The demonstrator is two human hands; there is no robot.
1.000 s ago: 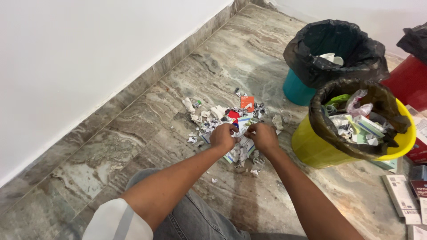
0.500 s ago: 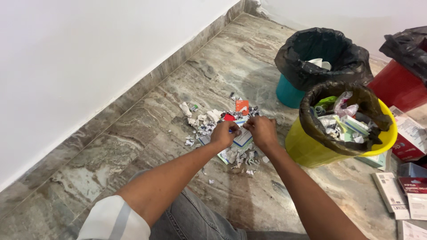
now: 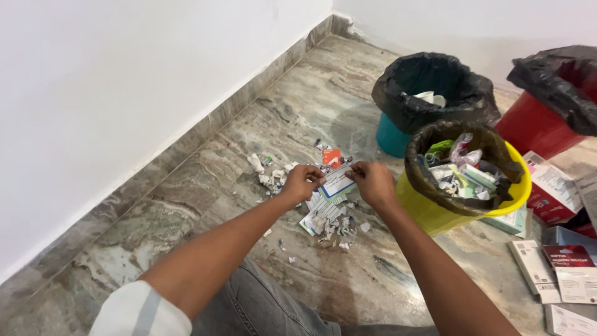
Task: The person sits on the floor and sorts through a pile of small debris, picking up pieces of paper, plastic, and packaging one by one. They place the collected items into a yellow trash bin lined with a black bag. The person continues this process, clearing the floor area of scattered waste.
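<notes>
Left hand (image 3: 303, 182) and right hand (image 3: 374, 183) each pinch an edge of a white card with a blue border (image 3: 336, 183) above the paper scraps (image 3: 323, 219) on the floor, apparently mid-tear beside the yellow bin (image 3: 429, 211).

Veined marble floor (image 3: 348, 280) under torn paper scraps (image 3: 323, 221), three lined bins, flat cartons (image 3: 559, 274).

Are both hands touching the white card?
Touching. The head view shows the left hand pinching the card's left edge and the right hand pinching its right edge, above the scraps.
</notes>
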